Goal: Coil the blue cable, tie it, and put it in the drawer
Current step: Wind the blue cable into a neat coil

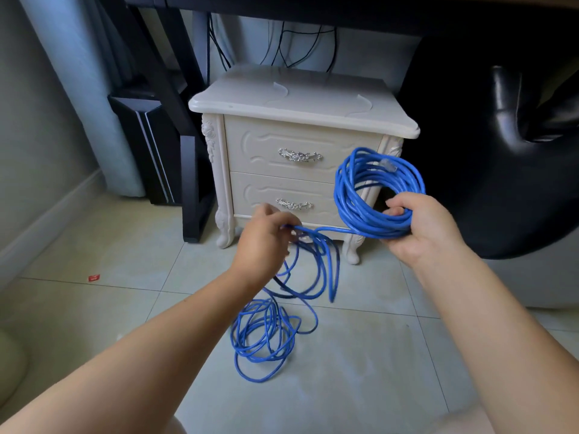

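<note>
The floor [376, 355] was pale, shiny tile. A small white cabinet [297, 108] with carved legs stood under a dark desk [313, 7]. The right hand [419, 227] curled its fingers tight around a round ring of smooth blue cable [376, 189], held up beside the shut lower drawer [266, 189]. The ring's hole faced the person. The left hand [263, 242] gripped one strand running sideways to the ring. The rest lay in loose loops on the floor.

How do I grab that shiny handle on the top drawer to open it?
Take the silver handle by its middle, reaching straight in from the front. It lies sideways across the top drawer, and its flared ends seem to sit against the wood, so the middle is likely where fingers can hook behind it best.
</note>
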Available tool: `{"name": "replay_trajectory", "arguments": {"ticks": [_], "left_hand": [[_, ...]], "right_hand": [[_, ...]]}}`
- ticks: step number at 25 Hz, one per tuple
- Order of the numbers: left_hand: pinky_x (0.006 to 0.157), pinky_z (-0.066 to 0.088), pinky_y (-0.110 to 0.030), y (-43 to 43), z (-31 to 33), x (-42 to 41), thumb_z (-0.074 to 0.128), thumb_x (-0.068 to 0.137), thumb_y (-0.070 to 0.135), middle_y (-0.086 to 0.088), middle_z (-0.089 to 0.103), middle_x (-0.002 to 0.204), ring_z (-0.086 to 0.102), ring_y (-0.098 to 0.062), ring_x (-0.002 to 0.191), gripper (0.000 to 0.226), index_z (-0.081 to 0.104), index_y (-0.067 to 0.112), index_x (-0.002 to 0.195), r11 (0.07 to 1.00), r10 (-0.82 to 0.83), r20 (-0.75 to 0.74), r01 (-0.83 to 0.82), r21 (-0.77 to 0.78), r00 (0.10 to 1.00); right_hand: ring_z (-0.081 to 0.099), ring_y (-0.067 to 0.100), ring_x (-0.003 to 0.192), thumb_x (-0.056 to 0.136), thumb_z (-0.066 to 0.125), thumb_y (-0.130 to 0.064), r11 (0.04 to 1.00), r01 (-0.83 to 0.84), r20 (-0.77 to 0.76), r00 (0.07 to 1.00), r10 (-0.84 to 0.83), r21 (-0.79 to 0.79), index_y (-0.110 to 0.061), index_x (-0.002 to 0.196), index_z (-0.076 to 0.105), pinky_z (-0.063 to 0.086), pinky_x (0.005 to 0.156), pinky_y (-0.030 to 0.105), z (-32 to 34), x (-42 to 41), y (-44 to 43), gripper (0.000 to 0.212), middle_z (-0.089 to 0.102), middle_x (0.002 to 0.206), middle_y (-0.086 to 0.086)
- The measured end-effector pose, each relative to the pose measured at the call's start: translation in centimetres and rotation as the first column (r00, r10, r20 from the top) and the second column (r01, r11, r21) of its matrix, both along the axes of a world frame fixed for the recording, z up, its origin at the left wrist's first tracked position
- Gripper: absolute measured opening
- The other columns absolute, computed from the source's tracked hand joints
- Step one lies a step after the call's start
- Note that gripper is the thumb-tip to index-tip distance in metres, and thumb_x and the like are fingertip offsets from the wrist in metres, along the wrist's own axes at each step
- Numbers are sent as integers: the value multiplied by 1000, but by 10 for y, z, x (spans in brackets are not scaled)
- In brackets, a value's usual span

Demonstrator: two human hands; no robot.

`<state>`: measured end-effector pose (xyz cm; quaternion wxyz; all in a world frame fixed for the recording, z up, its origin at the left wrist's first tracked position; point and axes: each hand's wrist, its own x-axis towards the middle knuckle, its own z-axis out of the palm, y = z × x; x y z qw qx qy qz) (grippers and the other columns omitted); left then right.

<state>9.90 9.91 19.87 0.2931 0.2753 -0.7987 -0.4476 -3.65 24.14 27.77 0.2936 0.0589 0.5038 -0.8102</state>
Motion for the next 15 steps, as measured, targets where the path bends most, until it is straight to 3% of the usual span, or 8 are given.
{"name": "replay_trajectory", "arguments": {"ticks": [3,6,8,10,13,15], "left_hand": [[75,59,-42,-4,13,3,65,86,-3,8,43,95,68,-17,77,37,65,34,82,983,184,-258,-179,45,949],[79,58,-48,-7,19,3,80,79,24,-1,54,85,73,-22,74,33,47,26,81,928,328,-268,-256,271,906],[82,58,-47,-7,21,3,78,82,33,-8,67,70,74,-16,75,32,52,17,74,903,270,-205,-173,394,941],[80,59,-32,-5,27,5,70,89,30,2,72,67,71,-6,73,24,66,11,75,875,139,-200,-26,484,970],[72,53,-21,-6,33,8,66,91,24,11,71,67,63,-4,64,9,73,18,91,834,5,-264,142,534,964],[69,49,-18,-8,36,9,66,91,19,13,68,68,55,-5,58,11,71,19,100,803,-56,-289,215,556,956]], "right_hand": [[33,6,31,85,40,9,993,-53,-21,998,56,108,-17,67,39,34,47,21,1,4,5,32,29,38,-6],[33,7,27,86,41,7,975,-144,-62,986,157,170,-18,66,38,30,40,17,9,13,9,32,29,36,-6],[34,6,29,87,43,6,977,-142,-43,988,151,160,-16,68,41,32,38,17,10,13,10,29,31,38,-6],[36,4,32,87,45,7,989,-93,-12,995,95,113,-15,71,45,37,39,17,7,10,10,27,33,39,-6],[38,3,35,87,46,7,996,-34,-46,998,38,83,-14,75,47,39,46,18,2,5,7,25,35,39,-6],[38,6,36,87,47,6,993,-47,-134,989,62,112,-13,75,47,42,46,21,1,6,3,23,35,39,-6]]}}
